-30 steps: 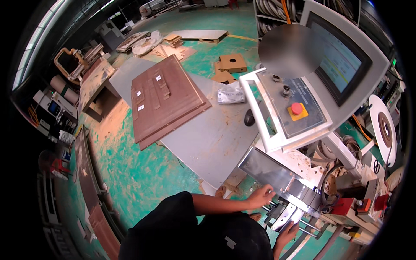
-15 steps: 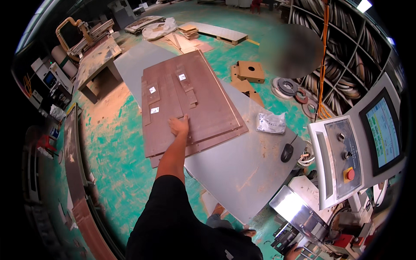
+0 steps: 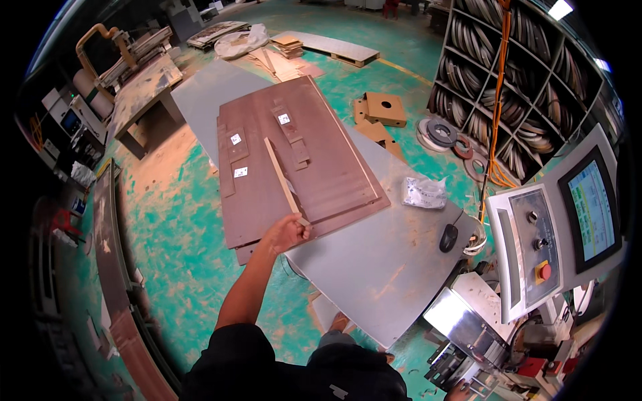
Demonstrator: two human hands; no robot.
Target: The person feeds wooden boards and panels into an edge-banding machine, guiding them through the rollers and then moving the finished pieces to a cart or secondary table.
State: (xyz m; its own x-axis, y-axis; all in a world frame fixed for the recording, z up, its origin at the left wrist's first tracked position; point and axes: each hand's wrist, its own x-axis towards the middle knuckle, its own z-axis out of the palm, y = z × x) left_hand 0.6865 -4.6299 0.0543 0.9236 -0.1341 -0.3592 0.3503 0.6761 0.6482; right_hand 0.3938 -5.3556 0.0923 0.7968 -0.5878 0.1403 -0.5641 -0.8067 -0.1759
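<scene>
My left hand (image 3: 287, 232) is closed around the near end of a narrow brown board strip (image 3: 282, 175) with a pale raw edge. The strip is tipped up on its edge above a stack of large brown panels (image 3: 334, 160). Shorter brown strips (image 3: 289, 130) lie on that stack, several of them with white labels (image 3: 235, 139). Under the panels is a grey tabletop (image 3: 361, 281). My right hand (image 3: 459, 389) shows only partly at the lower edge, beside the metal parts of a machine (image 3: 468, 327); its fingers are mostly hidden.
A plastic packet (image 3: 424, 192) and a black mouse (image 3: 449, 237) lie on the tabletop's right side. A control panel (image 3: 535, 247) with a screen stands at right. Behind it are shelves (image 3: 488, 107) of coiled edging. Cardboard pieces (image 3: 382, 109) and rolls (image 3: 441, 134) lie on the green floor.
My left hand has drawn back toward me from the panel stack. It now grips the narrow strip, which lay flat before and is now raised on edge.
</scene>
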